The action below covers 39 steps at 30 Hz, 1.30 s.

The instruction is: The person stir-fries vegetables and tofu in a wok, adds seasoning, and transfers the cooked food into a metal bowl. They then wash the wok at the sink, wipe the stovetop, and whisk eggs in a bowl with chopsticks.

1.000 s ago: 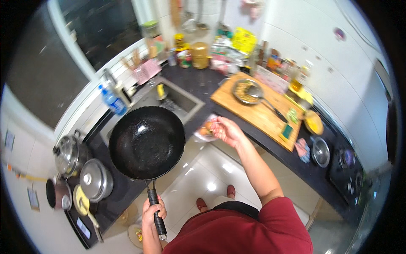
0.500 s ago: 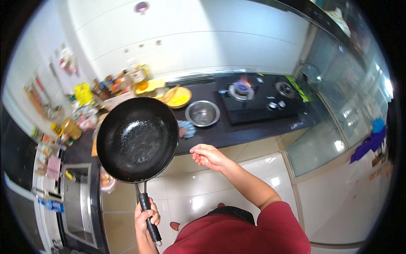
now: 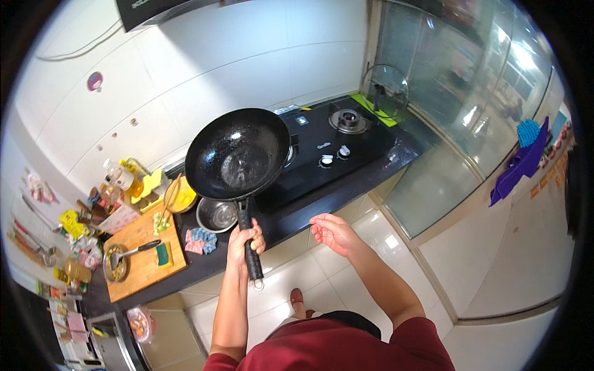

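My left hand (image 3: 245, 242) is closed around the black wrapped handle of a black frying pan (image 3: 238, 154). The pan is raised above the counter and its dark inner face shows, with glossy patches. It hides most of the left burner of the black gas stove (image 3: 334, 164). My right hand (image 3: 332, 235) hangs in the air in front of the counter edge, empty, its fingers loosely bent and apart. A steel bowl (image 3: 216, 215) stands just left of the pan's handle. Beside it is a yellow bowl (image 3: 181, 196) with yellow contents and chopsticks.
A wooden cutting board (image 3: 139, 272) carries a spatula (image 3: 136, 250), a glass bowl (image 3: 116, 263), a green sponge (image 3: 163, 254) and chopped greens. Cloths (image 3: 201, 241) lie beside it. Bottles (image 3: 125, 179) stand against the wall. A glass lid (image 3: 385, 91) leans behind the stove.
My left hand has carried the pan right, from over the left counter to the stove. The view has turned right. My right hand remains empty.
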Motion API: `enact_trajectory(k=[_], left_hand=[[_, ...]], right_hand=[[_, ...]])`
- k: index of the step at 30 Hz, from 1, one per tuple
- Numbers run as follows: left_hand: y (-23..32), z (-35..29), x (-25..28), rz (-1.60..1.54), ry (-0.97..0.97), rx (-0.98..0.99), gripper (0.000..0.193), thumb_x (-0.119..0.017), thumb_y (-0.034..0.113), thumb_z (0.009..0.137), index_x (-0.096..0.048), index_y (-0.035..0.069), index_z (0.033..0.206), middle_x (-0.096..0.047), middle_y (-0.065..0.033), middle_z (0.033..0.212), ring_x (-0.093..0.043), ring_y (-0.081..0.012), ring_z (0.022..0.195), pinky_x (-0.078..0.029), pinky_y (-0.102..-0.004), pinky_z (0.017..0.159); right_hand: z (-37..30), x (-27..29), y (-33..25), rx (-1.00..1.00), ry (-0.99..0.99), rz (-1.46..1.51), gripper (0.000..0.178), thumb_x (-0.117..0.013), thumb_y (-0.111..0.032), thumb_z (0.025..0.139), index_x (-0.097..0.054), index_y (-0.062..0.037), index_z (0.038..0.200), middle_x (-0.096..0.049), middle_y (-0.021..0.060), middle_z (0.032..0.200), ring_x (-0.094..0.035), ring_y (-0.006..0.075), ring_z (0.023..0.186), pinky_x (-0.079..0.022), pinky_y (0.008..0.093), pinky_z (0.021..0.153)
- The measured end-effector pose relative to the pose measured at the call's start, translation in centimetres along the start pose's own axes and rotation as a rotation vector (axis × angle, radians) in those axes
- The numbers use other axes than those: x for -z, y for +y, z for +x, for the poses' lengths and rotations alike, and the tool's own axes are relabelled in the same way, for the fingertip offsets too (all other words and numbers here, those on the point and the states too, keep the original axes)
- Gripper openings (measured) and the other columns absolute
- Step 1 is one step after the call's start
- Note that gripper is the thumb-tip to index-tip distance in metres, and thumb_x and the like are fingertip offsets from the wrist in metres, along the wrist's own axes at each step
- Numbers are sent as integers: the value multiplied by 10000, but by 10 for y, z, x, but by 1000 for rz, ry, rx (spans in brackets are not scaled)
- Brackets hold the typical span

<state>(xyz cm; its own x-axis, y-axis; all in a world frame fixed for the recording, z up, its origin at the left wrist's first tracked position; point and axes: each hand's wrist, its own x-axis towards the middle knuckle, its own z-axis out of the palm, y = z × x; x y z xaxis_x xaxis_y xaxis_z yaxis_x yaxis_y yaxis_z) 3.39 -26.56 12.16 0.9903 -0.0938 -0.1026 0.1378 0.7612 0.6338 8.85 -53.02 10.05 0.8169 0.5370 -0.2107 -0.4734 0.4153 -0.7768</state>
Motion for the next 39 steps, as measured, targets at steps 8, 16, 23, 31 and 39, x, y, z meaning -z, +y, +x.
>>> enact_trajectory(k=[8, 16, 23, 31, 39], left_hand=[[-17, 104, -6, -2, -9, 38, 188, -563, 41, 811, -477, 39, 979, -500, -44, 712, -478, -111, 504, -428, -263, 466], [-22, 137, -11, 30, 19, 55, 173, -562, 48, 815, -494, 41, 975, -492, -26, 705, -472, -101, 508, -431, -246, 473], [-47, 162, -23, -37, 61, 22, 185, -564, 30, 807, -464, 54, 960, -488, -42, 702, -483, -117, 522, -424, -256, 464], [-86, 187, -54, -44, 144, -45, 154, -592, 108, 830, -495, 57, 938, -489, -10, 697, -480, -112, 566, -421, -249, 523], [-89, 188, -66, -69, 344, -82, 522, -567, 530, 843, -541, 17, 931, -616, -88, 749, -614, -200, 641, -514, -278, 554]], right_hand=[[20, 13, -33, 51, 165, -51, 133, -566, -169, 918, -590, -55, 982, -598, 38, 797, -550, 110, 693, -457, 248, 646], [54, 17, -51, 142, 241, -65, 129, -578, -172, 912, -595, -57, 968, -597, 29, 775, -552, 104, 674, -456, 236, 622], [72, 29, -53, 91, 295, -84, 133, -579, -168, 918, -608, -54, 980, -606, 31, 793, -566, 108, 703, -471, 246, 658], [66, 71, -59, 128, 240, -33, 123, -559, -156, 930, -587, -55, 994, -608, 39, 803, -568, 106, 704, -469, 245, 636], [-1, 155, -103, 68, 259, -75, 117, -561, -164, 927, -579, -61, 980, -600, 31, 784, -562, 103, 689, -458, 233, 611]])
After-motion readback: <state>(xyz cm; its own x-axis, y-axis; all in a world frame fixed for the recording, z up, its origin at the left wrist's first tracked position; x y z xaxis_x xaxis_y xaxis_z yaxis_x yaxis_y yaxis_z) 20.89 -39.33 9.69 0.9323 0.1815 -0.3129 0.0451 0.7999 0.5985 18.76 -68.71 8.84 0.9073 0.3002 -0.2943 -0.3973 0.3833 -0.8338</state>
